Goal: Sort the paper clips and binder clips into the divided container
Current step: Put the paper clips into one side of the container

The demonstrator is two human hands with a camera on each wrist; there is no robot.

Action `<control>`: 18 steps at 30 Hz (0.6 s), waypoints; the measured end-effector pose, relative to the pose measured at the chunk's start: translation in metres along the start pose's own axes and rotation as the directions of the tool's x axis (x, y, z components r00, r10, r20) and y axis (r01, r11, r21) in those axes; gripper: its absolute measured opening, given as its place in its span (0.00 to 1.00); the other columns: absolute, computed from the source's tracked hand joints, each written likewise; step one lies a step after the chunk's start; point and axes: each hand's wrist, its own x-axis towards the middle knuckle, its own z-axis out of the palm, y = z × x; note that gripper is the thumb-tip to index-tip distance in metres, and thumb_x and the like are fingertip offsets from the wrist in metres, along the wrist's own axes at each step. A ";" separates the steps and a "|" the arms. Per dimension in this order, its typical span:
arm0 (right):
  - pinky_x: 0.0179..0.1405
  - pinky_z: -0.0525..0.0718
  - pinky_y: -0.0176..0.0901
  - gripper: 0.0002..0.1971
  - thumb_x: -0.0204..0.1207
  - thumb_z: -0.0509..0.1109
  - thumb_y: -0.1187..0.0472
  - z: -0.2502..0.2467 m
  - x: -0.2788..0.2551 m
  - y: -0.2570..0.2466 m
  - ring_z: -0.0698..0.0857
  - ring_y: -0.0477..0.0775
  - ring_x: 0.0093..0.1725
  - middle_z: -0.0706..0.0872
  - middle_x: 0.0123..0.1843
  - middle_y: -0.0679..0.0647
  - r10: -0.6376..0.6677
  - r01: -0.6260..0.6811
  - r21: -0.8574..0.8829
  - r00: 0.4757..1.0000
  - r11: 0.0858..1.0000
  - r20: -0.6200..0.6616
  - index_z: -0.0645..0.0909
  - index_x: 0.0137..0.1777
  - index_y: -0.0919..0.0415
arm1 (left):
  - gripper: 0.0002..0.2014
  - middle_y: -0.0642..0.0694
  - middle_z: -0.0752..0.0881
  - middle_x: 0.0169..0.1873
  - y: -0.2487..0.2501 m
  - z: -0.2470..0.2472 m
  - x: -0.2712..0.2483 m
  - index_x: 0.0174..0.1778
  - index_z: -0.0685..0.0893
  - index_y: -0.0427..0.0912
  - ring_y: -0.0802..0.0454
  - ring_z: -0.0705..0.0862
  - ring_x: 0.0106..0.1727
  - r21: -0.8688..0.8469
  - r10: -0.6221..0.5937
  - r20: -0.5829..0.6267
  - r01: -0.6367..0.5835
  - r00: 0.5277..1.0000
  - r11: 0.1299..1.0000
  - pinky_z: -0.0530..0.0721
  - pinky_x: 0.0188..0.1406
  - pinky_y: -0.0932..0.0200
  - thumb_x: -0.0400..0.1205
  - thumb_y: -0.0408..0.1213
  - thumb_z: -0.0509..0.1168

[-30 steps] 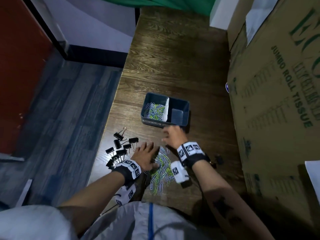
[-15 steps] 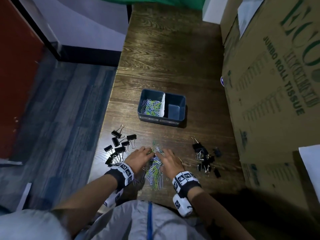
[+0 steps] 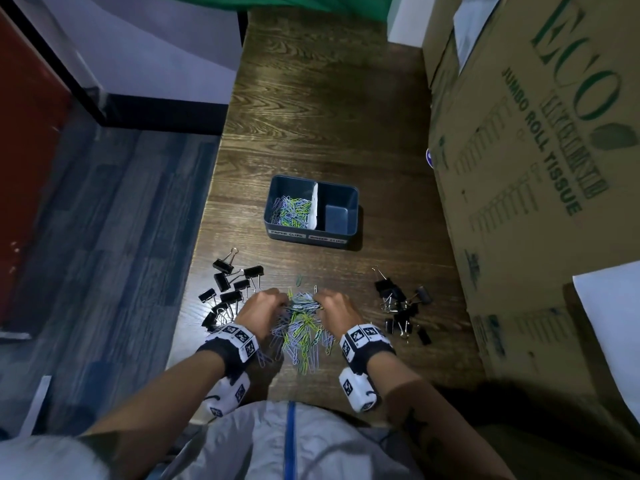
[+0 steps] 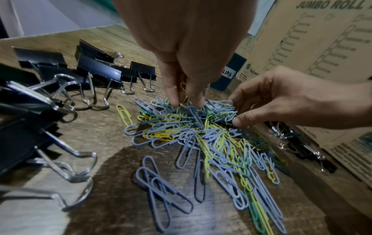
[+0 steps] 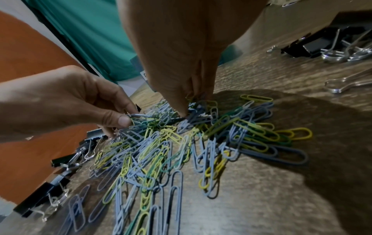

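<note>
A pile of blue, yellow and green paper clips [image 3: 300, 329] lies on the wooden table between my wrists. My left hand [image 3: 281, 303] and right hand [image 3: 320, 303] both curl their fingers into the pile's far end and pinch bunches of clips. The left wrist view shows my left fingertips [image 4: 174, 101] in the pile [image 4: 201, 135] with a yellow clip between them. My right hand [image 5: 188, 109] digs in from the other side. Black binder clips lie in a left group [image 3: 230, 292] and a right group [image 3: 401, 308]. The dark divided container [image 3: 308, 236] holds paper clips [image 3: 291, 211] in its left compartment; its right compartment [image 3: 339, 216] holds nothing.
Large cardboard boxes [image 3: 536, 174] wall off the table's right side, with a white sheet [image 3: 609, 327] on the nearest one. The table's left edge [image 3: 204, 230] drops to a blue-grey floor. Bare wood [image 3: 329, 98] stretches beyond the container.
My right hand came back from beside the container to the pile. My left hand, flat on the clips a second ago, has curled. Both hands now pinch clips at the pile's far end.
</note>
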 end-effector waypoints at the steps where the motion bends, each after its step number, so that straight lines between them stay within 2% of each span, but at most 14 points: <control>1: 0.57 0.89 0.54 0.20 0.75 0.68 0.78 0.000 0.001 0.001 0.89 0.62 0.52 0.90 0.57 0.61 0.020 -0.020 0.019 1.000 1.000 0.003 0.86 0.63 0.61 | 0.14 0.53 0.86 0.43 0.001 -0.002 0.000 0.54 0.87 0.45 0.63 0.84 0.37 -0.014 -0.005 -0.011 0.005 1.000 1.000 0.80 0.32 0.73 0.79 0.23 0.69; 4: 0.49 0.91 0.54 0.19 0.76 0.66 0.78 -0.001 0.004 0.004 0.89 0.58 0.41 0.92 0.45 0.58 0.068 -0.068 0.048 0.998 0.997 -0.002 0.90 0.55 0.57 | 0.08 0.50 0.88 0.43 0.003 -0.009 0.000 0.50 0.88 0.44 0.55 0.86 0.39 -0.022 -0.003 -0.072 0.001 0.997 1.000 0.84 0.38 0.64 0.80 0.27 0.70; 7: 0.45 0.91 0.55 0.17 0.75 0.67 0.75 0.000 0.011 0.011 0.90 0.60 0.40 0.92 0.43 0.58 0.114 -0.114 0.075 0.993 0.991 0.008 0.91 0.51 0.55 | 0.06 0.50 0.88 0.41 0.010 -0.022 0.001 0.46 0.88 0.42 0.54 0.86 0.41 -0.037 0.045 -0.115 -0.050 0.992 0.998 0.85 0.43 0.59 0.79 0.27 0.70; 8: 0.45 0.91 0.56 0.17 0.76 0.67 0.73 -0.001 0.013 0.012 0.90 0.60 0.41 0.92 0.44 0.58 0.124 -0.125 0.082 0.992 0.989 0.014 0.91 0.53 0.54 | 0.07 0.50 0.88 0.40 0.013 -0.026 0.001 0.45 0.88 0.40 0.54 0.86 0.41 -0.051 0.060 -0.123 -0.067 0.991 0.996 0.84 0.43 0.61 0.78 0.24 0.69; 10: 0.47 0.91 0.57 0.16 0.77 0.67 0.71 -0.013 0.012 0.008 0.91 0.62 0.44 0.93 0.48 0.59 0.136 -0.137 0.094 0.991 0.986 0.019 0.90 0.55 0.52 | 0.09 0.52 0.86 0.39 0.017 -0.036 0.002 0.45 0.89 0.39 0.60 0.85 0.40 -0.085 0.068 -0.158 -0.082 0.985 0.993 0.79 0.40 0.73 0.77 0.21 0.69; 12: 0.49 0.91 0.57 0.15 0.77 0.68 0.71 -0.022 0.011 0.006 0.91 0.61 0.47 0.93 0.51 0.59 0.128 -0.132 0.113 0.991 0.985 0.037 0.91 0.55 0.55 | 0.07 0.55 0.86 0.38 0.020 -0.048 0.005 0.44 0.89 0.40 0.66 0.82 0.38 -0.132 0.065 -0.218 -0.095 0.974 0.987 0.76 0.40 0.79 0.77 0.23 0.71; 14: 0.52 0.91 0.56 0.13 0.77 0.71 0.70 -0.031 0.009 0.004 0.91 0.59 0.49 0.93 0.54 0.58 0.115 -0.121 0.123 0.992 0.985 0.051 0.91 0.54 0.56 | 0.05 0.54 0.87 0.37 0.026 -0.064 0.008 0.44 0.90 0.40 0.70 0.81 0.37 -0.145 0.063 -0.282 -0.107 0.957 0.984 0.76 0.38 0.79 0.78 0.26 0.72; 16: 0.55 0.90 0.55 0.11 0.77 0.74 0.69 -0.041 0.008 0.000 0.91 0.57 0.51 0.93 0.55 0.57 0.122 -0.129 0.140 0.991 0.982 0.053 0.91 0.54 0.56 | 0.04 0.51 0.88 0.37 0.033 -0.085 0.015 0.45 0.90 0.38 0.69 0.81 0.35 -0.152 0.050 -0.334 -0.106 0.941 0.983 0.77 0.34 0.78 0.80 0.27 0.70; 18: 0.62 0.87 0.52 0.09 0.77 0.75 0.68 -0.055 0.009 -0.006 0.90 0.57 0.55 0.92 0.57 0.58 0.113 -0.121 0.156 0.992 0.980 0.056 0.92 0.54 0.58 | 0.05 0.51 0.88 0.39 0.039 -0.110 0.028 0.46 0.89 0.39 0.68 0.82 0.36 -0.180 0.018 -0.385 -0.095 0.923 0.979 0.78 0.34 0.77 0.81 0.27 0.69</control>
